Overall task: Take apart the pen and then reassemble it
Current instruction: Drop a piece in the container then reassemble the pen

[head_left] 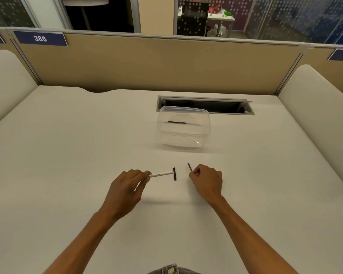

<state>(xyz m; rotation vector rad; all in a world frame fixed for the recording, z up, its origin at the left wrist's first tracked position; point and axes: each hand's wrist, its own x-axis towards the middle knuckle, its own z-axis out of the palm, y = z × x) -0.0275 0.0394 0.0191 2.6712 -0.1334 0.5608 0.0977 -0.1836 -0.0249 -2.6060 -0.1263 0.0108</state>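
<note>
your fingers [145, 173] of left hand [125, 191] pinch the white pen barrel [160, 174] over the desk [67, 155]; right hand [206, 181] fingers clamp a thin dark piece [190, 167]. clear container [183, 126] sits beyond. small black part [174, 174] lies between your hands.

Bare forearms [83, 234], grey garment [172, 270] (possibly jeans)
</note>
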